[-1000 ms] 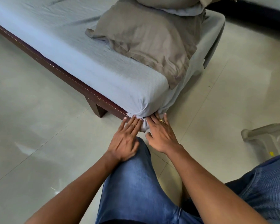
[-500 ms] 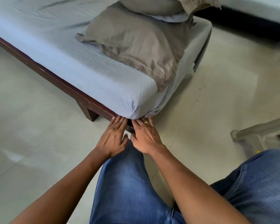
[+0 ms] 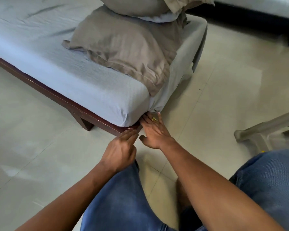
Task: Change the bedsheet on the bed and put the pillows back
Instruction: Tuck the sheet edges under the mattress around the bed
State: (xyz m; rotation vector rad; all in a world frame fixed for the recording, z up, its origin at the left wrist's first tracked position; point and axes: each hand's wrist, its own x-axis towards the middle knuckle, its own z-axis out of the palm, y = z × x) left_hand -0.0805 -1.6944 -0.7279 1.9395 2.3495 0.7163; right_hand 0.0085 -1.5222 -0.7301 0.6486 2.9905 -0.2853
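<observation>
A light blue-grey bedsheet (image 3: 97,87) covers the mattress on a dark wooden bed frame (image 3: 60,99). Its near corner is wrapped smooth around the mattress. Two taupe pillows lie at this end, a flat one (image 3: 128,45) under a second one (image 3: 140,4). My right hand (image 3: 154,130), wearing a ring, has its fingertips pushed under the mattress corner against the bunched sheet. My left hand (image 3: 120,150) hovers just off the frame corner, fingers loosely together and holding nothing.
Glossy beige floor tiles surround the bed. A pale plastic stool or chair leg (image 3: 264,132) lies at the right. Another bed's edge (image 3: 257,5) shows at the top right. My knees in blue jeans (image 3: 123,197) fill the foreground.
The loose sheet bunch at the corner has been tucked under the mattress. My left hand has drawn back from the corner, while my right hand stays pressed under it.
</observation>
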